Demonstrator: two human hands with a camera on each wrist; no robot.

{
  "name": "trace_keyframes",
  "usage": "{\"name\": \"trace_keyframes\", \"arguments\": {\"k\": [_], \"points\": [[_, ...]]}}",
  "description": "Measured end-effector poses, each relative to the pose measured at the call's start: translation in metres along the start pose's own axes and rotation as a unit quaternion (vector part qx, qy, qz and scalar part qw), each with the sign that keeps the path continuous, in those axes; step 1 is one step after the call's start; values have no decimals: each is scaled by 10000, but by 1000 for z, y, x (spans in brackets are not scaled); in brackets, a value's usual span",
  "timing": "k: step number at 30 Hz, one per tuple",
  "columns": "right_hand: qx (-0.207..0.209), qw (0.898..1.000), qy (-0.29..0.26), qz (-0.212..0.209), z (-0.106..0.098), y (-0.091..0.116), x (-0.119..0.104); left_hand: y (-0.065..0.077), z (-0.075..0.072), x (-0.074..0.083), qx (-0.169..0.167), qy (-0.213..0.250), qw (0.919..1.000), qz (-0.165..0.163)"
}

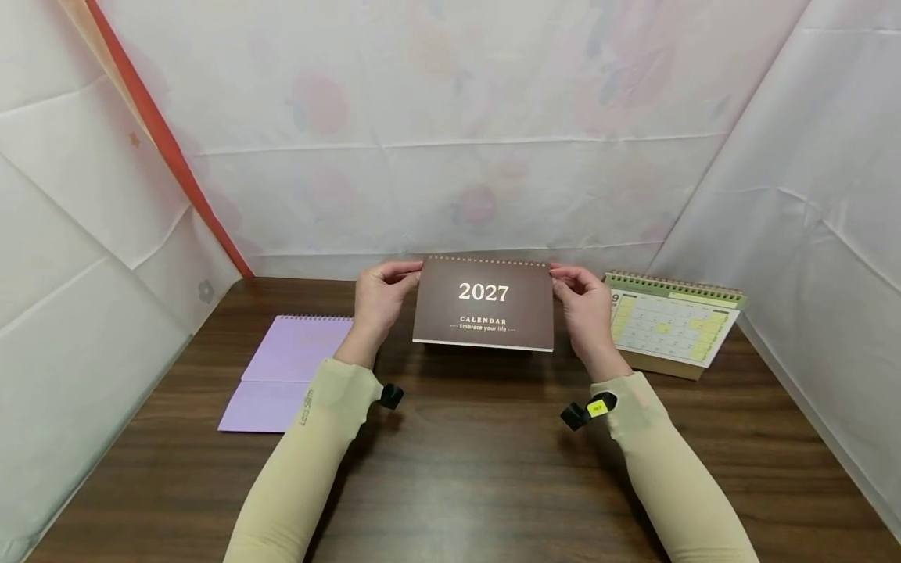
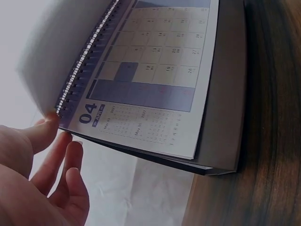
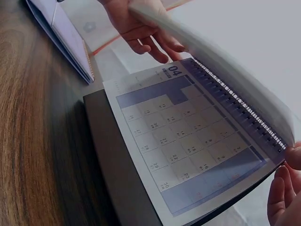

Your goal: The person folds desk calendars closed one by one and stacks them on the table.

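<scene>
— "What did the room look like from your station?"

— "I saw white printed fabric (image 1: 394, 195) behind and at both sides, with a red-orange strip (image 1: 169, 156) slanting down at the left; below it spread the dark wood-grained tabletop (image 1: 457, 477)."

— "And on that?"

— "A green-and-white calendar (image 1: 672, 324) stood at the right, partly behind the right hand (image 1: 586, 305); a lilac spiral-bound stand (image 1: 281, 367) sat at the left, partly hidden by the left sleeve (image 1: 341, 407); the brown calendar (image 1: 486, 305) was between them towards the far edge, tilted, its front sheets parted from an April page (image 2: 150, 80); I couldn't tell whether its base touched the wood."

— "The grip?"

— "The left hand (image 1: 378, 301) pinched the upper left corner, by the spiral; the right pinched the upper right; thumb and fingers (image 2: 54, 157) met on it at each end."

— "Which step, then?"

— "I took it for positioning the brown calendar; the next move, I judged, called for settling the base evenly before either hand let go."
</scene>
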State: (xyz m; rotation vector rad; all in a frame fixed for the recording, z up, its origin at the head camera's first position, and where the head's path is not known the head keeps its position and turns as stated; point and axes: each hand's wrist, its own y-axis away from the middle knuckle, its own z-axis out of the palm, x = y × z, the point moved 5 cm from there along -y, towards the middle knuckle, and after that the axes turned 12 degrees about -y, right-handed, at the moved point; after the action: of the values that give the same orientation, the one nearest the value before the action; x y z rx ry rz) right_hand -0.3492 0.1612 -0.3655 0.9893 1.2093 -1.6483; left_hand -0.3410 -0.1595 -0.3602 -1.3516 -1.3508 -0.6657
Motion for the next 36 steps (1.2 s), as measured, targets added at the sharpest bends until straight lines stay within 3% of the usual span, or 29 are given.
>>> {"name": "trace_keyframes", "arguments": {"k": [8,19,36], "points": [[69,9994,-67,320,0,1,5,-2,4,-6,-155,-411,9990,-29],[-50,9970,-511,582,1,1,12,-1,5,-7,-527,-584,9967,-198],[-104,9957,-472,793,1,2,14,3,3,-11,-605,-369,9970,-307]]}}
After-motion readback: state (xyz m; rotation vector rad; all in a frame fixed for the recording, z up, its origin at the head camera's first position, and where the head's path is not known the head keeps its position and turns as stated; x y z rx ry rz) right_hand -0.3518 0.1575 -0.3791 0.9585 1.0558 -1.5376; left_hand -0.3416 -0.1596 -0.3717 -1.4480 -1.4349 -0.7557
